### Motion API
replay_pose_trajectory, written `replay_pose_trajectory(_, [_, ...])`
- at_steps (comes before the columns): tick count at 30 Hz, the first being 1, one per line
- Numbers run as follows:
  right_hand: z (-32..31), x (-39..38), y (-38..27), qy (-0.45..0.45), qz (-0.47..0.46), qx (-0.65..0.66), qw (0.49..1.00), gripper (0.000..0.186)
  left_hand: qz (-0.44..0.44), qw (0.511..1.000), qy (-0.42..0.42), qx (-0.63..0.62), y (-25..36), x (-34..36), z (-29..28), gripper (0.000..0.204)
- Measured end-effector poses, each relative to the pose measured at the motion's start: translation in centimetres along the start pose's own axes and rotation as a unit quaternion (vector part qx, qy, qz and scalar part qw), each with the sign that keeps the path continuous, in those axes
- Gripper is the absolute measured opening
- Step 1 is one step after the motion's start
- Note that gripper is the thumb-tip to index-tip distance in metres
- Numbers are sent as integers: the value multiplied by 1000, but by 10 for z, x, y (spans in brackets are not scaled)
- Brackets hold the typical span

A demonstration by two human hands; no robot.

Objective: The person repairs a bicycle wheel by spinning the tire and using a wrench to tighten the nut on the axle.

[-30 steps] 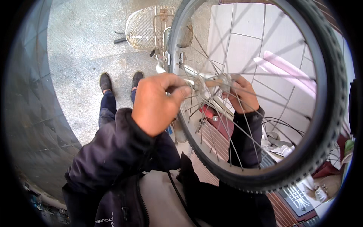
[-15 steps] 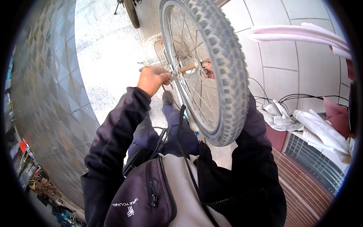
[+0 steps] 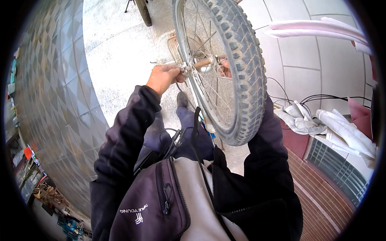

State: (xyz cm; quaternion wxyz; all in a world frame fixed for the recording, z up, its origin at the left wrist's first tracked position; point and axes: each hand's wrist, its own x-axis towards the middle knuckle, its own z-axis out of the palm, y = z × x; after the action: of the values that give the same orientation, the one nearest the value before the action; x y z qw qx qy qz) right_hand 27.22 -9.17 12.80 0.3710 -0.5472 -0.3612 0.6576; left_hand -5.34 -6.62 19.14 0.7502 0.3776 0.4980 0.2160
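A bicycle wheel (image 3: 241, 80) with a knobby grey tyre and thin spokes stands upright in front of me. Its rusty hub (image 3: 202, 63) lies between my hands. My left hand (image 3: 164, 76) is closed in a pinch on the axle end at the wheel's left side, thumb and forefinger against the metal fittings. My right hand (image 3: 225, 67) shows through the spokes, fingers curled at the axle's other end. The tyre hides most of that hand and its wrist.
Below the hub are a wire basket (image 3: 167, 42) and bicycle parts. Another tyre (image 3: 142, 12) stands farther off. Pale tiles, black cables (image 3: 321, 97), white cloths (image 3: 341, 130) and a pink cloth roll (image 3: 317, 27) are at right. Patterned metal sheeting (image 3: 56, 108) runs along the left.
The wheel's lower edge sits a little higher in the picture, and the hub slightly to the right. Both hands stay at the axle ends; the left fingers have shifted a little. The view has moved slightly.
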Motion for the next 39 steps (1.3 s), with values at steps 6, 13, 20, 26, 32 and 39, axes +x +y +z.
replay_pose_trajectory(6, [34, -13, -33, 26, 45, -1, 999, 31, 13, 999, 2, 47, -6, -1, -7, 27])
replay_pose_trajectory(13, [61, -27, -62, 57, 94, -9, 994, 31, 23, 999, -1, 45, -16, 4, -11, 28])
replay_pose_trajectory(20, [53, -37, -62, 89, 110, 12, 990, 29, 32, 990, 127, -55, -40, 8, -28, 27])
replay_pose_trajectory(26, [24, -48, -32, 114, 111, 90, 983, 24, -156, 984, 38, -80, -78, 19, -19, 30])
replay_pose_trajectory(32, [39, -57, -36, 187, 129, -31, 973, 25, -173, 976, -1, -130, -73, 25, -2, 30])
replay_pose_trajectory(39, [40, -51, -35, 120, 130, 50, 983, 25, -153, 968, -19, -200, -79, 28, -11, 22])
